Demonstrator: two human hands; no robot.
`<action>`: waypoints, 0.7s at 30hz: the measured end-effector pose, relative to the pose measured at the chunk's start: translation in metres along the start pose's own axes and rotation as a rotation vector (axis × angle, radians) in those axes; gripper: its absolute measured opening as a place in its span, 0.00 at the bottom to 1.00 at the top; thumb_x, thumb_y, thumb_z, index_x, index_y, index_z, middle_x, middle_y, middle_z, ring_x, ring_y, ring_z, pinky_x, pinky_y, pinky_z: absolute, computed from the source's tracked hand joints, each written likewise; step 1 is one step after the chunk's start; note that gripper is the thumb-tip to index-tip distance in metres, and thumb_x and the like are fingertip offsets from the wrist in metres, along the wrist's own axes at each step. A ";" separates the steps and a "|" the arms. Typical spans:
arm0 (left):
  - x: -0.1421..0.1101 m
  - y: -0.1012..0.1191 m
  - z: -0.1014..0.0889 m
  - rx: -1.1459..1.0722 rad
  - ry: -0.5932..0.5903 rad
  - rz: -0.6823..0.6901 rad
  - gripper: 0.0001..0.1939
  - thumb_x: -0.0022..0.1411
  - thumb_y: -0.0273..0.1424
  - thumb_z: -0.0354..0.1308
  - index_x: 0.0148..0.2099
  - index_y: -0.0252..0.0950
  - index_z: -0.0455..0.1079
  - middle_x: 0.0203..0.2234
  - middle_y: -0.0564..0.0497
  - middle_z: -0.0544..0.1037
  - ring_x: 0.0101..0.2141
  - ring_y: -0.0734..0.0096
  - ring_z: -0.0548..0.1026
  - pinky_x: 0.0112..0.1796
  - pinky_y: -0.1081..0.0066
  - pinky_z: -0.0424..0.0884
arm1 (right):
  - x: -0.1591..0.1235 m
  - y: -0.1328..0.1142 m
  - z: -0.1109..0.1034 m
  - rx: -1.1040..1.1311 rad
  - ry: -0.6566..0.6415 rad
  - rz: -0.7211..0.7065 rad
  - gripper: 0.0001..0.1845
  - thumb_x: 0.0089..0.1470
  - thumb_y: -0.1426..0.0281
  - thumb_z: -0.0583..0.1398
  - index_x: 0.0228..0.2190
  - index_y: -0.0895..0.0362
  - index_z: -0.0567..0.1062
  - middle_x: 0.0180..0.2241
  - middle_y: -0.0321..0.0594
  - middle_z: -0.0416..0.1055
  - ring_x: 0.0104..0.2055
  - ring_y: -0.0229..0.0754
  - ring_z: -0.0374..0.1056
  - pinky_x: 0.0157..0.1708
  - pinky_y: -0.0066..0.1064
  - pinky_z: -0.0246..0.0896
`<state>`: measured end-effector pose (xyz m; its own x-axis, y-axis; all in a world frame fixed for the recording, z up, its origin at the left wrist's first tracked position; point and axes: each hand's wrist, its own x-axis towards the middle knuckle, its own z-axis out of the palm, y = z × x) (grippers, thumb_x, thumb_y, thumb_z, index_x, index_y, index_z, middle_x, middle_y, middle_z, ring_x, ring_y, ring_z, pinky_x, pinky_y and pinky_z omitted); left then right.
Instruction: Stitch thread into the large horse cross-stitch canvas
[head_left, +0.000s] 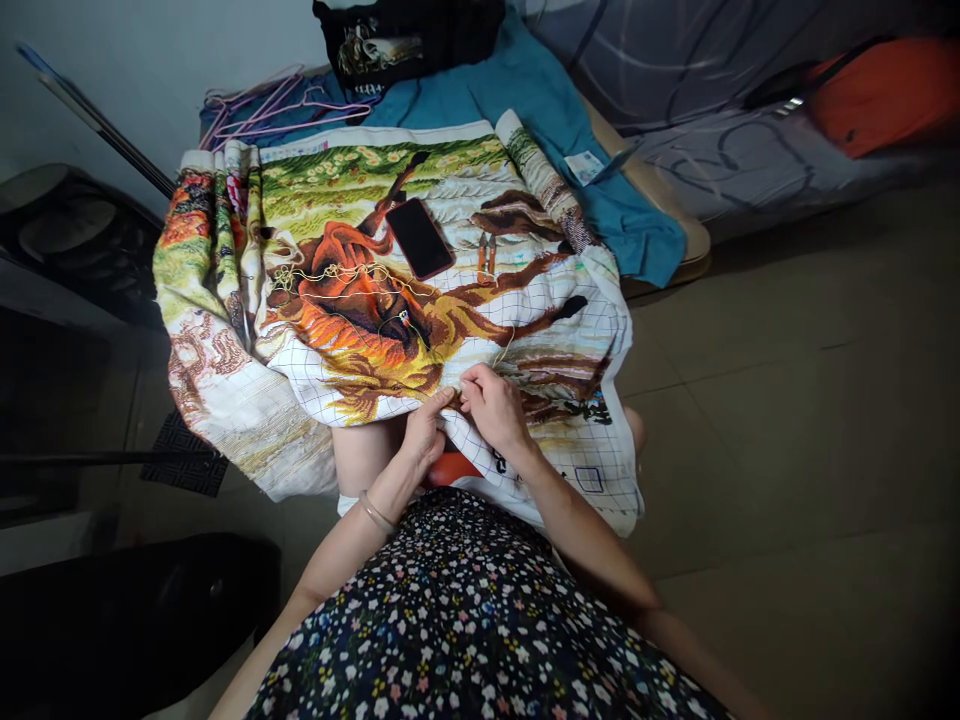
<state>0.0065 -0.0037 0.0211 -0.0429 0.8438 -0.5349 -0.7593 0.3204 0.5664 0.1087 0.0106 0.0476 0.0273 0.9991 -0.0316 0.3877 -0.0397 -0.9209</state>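
A large cross-stitch cloth (480, 325) with a stitched horse design and gridded bare patches lies across my lap and the low surface ahead. My left hand (426, 425) grips the cloth's near edge between thumb and fingers. Close beside it, my right hand (491, 402) is closed in a pinch against the cloth; whatever its fingertips hold is too small to make out. A pale thread loop (510, 347) rises from the cloth just above that hand. Tangled yellow thread (337, 280) rests on the stitched part, near a black phone (420, 238) and small orange-handled thread snips (487, 260).
Rolled cloth ends (191, 240) lie at the left, with pink hangers (285, 110) behind. A black bag (409, 45) stands on a teal cloth (525, 85) at the back. An orange bag (885, 95) is at the far right, above the tiled floor (787, 400).
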 end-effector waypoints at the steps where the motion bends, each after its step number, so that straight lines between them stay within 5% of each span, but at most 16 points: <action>1: 0.000 0.000 0.000 0.005 0.008 0.007 0.12 0.39 0.28 0.71 0.29 0.31 0.75 0.26 0.50 0.79 0.31 0.71 0.75 0.45 0.67 0.67 | 0.004 0.000 -0.009 0.077 0.019 0.013 0.05 0.55 0.67 0.56 0.29 0.55 0.69 0.22 0.35 0.72 0.20 0.37 0.68 0.25 0.29 0.62; 4: 0.000 0.000 0.001 0.006 0.049 0.038 0.15 0.37 0.28 0.71 0.31 0.32 0.75 0.26 0.50 0.79 0.35 0.67 0.76 0.49 0.64 0.65 | 0.024 0.007 -0.063 0.521 0.212 0.016 0.09 0.56 0.61 0.57 0.33 0.53 0.66 0.26 0.33 0.72 0.18 0.34 0.64 0.19 0.27 0.59; 7: -0.001 0.001 0.002 0.006 0.059 0.040 0.16 0.36 0.28 0.72 0.32 0.33 0.75 0.26 0.51 0.79 0.37 0.65 0.77 0.50 0.63 0.65 | 0.042 0.017 -0.133 0.926 0.438 -0.146 0.10 0.54 0.65 0.60 0.27 0.53 0.64 0.21 0.28 0.64 0.17 0.29 0.58 0.27 0.27 0.65; 10: -0.002 0.001 0.004 -0.003 0.065 0.033 0.17 0.35 0.28 0.72 0.31 0.33 0.74 0.26 0.51 0.79 0.36 0.65 0.77 0.50 0.63 0.65 | 0.043 0.020 -0.159 0.956 0.638 -0.296 0.11 0.55 0.68 0.61 0.24 0.53 0.64 0.17 0.24 0.58 0.15 0.27 0.51 0.40 0.36 0.70; 13: -0.002 0.001 0.005 -0.016 0.077 0.033 0.18 0.34 0.27 0.73 0.31 0.33 0.74 0.26 0.51 0.79 0.35 0.65 0.77 0.50 0.63 0.66 | 0.024 0.016 -0.121 0.747 0.537 -0.239 0.10 0.54 0.66 0.63 0.27 0.53 0.66 0.13 0.21 0.55 0.13 0.28 0.47 0.35 0.35 0.71; 18: -0.003 0.002 0.005 0.007 0.066 0.044 0.18 0.35 0.27 0.72 0.32 0.32 0.74 0.25 0.50 0.79 0.34 0.66 0.77 0.48 0.63 0.66 | -0.013 0.016 -0.036 0.345 -0.122 0.078 0.11 0.54 0.61 0.60 0.34 0.56 0.72 0.15 0.27 0.62 0.14 0.31 0.56 0.15 0.23 0.56; 21: -0.003 0.002 0.005 0.022 0.053 0.036 0.15 0.36 0.28 0.72 0.29 0.33 0.73 0.23 0.52 0.77 0.32 0.67 0.76 0.47 0.63 0.67 | -0.019 0.020 -0.020 0.180 -0.168 0.048 0.13 0.55 0.63 0.57 0.37 0.58 0.76 0.18 0.31 0.67 0.15 0.31 0.58 0.16 0.23 0.54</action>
<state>0.0083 -0.0032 0.0270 -0.1051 0.8313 -0.5458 -0.7421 0.2998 0.5995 0.1341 -0.0098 0.0374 -0.1172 0.9849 -0.1274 0.2192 -0.0995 -0.9706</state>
